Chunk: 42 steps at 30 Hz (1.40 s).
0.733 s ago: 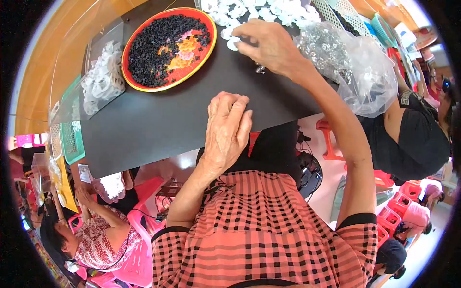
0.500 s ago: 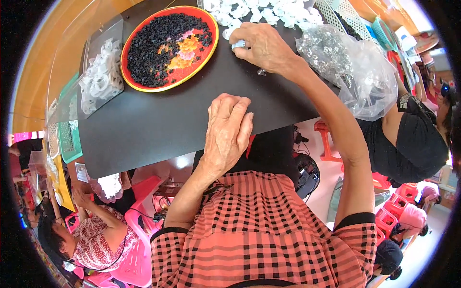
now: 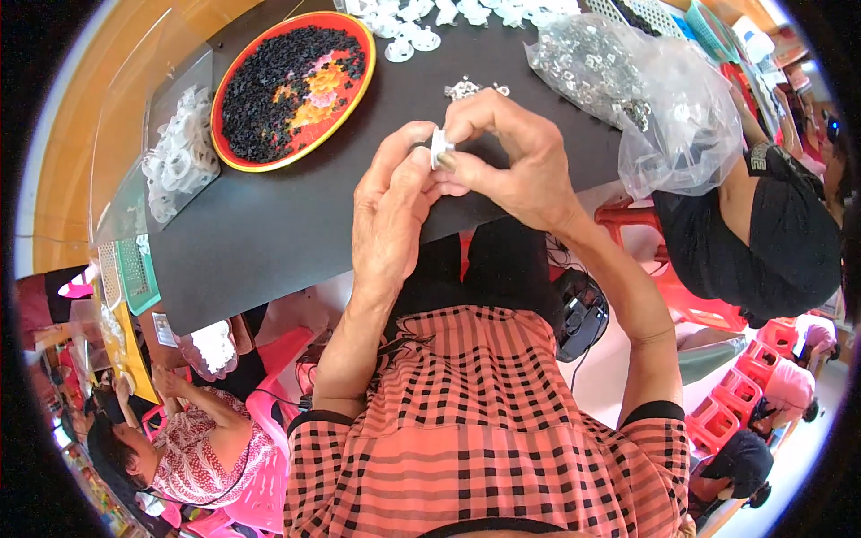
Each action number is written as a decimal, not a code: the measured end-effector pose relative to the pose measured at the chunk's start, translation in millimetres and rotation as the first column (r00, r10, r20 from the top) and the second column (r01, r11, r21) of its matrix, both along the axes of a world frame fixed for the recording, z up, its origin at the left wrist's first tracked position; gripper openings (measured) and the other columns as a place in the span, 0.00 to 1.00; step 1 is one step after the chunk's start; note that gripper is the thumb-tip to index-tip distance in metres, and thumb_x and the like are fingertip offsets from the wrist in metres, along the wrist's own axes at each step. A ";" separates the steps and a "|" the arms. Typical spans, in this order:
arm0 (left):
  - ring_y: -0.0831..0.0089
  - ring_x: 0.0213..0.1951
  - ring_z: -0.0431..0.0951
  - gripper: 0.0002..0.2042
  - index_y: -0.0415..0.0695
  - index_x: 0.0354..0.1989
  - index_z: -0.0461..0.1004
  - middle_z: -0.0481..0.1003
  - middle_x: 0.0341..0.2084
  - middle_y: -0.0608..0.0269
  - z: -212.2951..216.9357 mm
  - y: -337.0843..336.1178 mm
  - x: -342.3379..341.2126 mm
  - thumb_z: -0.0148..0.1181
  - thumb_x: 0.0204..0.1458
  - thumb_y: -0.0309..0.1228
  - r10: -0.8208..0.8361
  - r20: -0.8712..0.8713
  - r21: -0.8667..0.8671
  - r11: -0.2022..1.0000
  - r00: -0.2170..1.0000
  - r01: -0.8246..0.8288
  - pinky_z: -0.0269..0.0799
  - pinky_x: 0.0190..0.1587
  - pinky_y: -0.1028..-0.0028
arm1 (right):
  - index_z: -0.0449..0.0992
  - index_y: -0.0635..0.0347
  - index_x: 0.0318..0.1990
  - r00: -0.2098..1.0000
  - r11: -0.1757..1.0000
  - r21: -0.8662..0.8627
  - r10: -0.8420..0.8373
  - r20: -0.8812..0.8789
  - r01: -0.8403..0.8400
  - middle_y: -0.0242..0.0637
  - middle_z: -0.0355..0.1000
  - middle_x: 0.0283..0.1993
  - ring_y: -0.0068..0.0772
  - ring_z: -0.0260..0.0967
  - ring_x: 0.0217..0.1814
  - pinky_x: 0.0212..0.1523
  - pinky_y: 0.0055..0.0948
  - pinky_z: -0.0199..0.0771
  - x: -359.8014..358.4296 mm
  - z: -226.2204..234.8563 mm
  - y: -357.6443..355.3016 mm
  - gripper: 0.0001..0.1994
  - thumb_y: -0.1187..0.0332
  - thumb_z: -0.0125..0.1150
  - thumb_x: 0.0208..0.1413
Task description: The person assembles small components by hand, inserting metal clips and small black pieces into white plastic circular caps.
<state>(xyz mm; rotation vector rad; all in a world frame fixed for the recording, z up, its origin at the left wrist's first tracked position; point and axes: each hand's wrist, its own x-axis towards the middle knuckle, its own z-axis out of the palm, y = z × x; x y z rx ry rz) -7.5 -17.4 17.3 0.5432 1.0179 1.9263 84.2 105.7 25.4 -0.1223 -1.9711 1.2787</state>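
Fingertips of my left hand [image 3: 392,193] and my right hand [image 3: 520,161] meet over the dark table, both closed on one small white plastic part [image 3: 439,148]. Its far side is covered by the fingers. Just beyond the hands lies a little heap of small clear pieces [image 3: 464,89]. Left of them stands a round red tray [image 3: 314,134] with a yellow rim and a flower print, strewn with many tiny black parts [image 3: 269,81]. White ring-shaped parts [image 3: 413,40] are spread along the table's far edge.
At the left, a clear box [image 3: 184,161] holds white rings. A clear plastic bag [image 3: 664,108] of small transparent pieces lies at the right edge. A person in black [image 3: 753,242] sits to the right, another in a patterned top [image 3: 215,430] to the left. Red stools [image 3: 726,394] stand behind.
My right hand has come back from the far white parts to the left hand, carrying a white part. My left hand has risen from the near edge and now grips it too.
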 end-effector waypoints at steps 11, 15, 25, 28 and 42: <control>0.86 0.31 0.67 0.11 0.37 0.46 0.70 0.70 0.30 0.69 -7.4 19.9 11.2 0.53 0.55 0.22 0.054 -0.471 -0.072 0.992 0.881 -0.099 0.64 0.33 0.84 | 0.73 0.66 0.37 1.000 0.965 -0.261 -0.017 -0.020 0.012 0.30 0.69 0.36 0.15 0.67 0.34 0.34 0.17 0.68 31.1 -25.5 9.3 0.05 0.77 0.56 0.53; 0.84 0.32 0.69 0.12 0.38 0.48 0.71 0.71 0.31 0.71 -1.7 20.5 12.7 0.54 0.55 0.23 -0.020 -0.673 -0.180 0.974 0.739 -0.138 0.67 0.37 0.82 | 0.73 0.66 0.38 0.999 0.908 -0.418 0.028 -0.021 -0.034 0.29 0.70 0.35 0.14 0.66 0.33 0.33 0.16 0.68 32.5 -25.9 8.0 0.05 0.76 0.56 0.54; 0.80 0.31 0.72 0.11 0.36 0.45 0.72 0.73 0.28 0.65 2.1 17.9 6.5 0.49 0.59 0.30 0.010 -0.416 -0.153 0.985 0.909 -0.080 0.70 0.37 0.79 | 0.73 0.66 0.38 0.999 0.878 -0.479 0.012 0.052 0.014 0.29 0.73 0.32 0.14 0.68 0.29 0.30 0.15 0.70 35.0 -20.8 9.8 0.05 0.74 0.57 0.55; 0.79 0.32 0.73 0.12 0.36 0.44 0.72 0.73 0.29 0.63 2.8 17.2 6.8 0.49 0.59 0.31 -0.035 -0.333 -0.139 0.990 0.942 -0.013 0.71 0.38 0.77 | 0.73 0.66 0.37 0.999 0.874 -0.485 0.004 0.047 0.019 0.29 0.73 0.32 0.14 0.68 0.29 0.30 0.16 0.70 34.6 -19.2 8.7 0.05 0.74 0.57 0.55; 0.71 0.35 0.77 0.13 0.35 0.49 0.67 0.74 0.35 0.56 0.3 19.7 11.2 0.52 0.57 0.27 -0.130 -0.023 -0.097 0.987 0.991 0.128 0.74 0.40 0.71 | 0.73 0.68 0.37 0.999 0.872 -0.489 0.024 0.036 -0.003 0.29 0.72 0.29 0.13 0.67 0.27 0.29 0.15 0.70 35.2 -22.6 7.7 0.04 0.77 0.56 0.54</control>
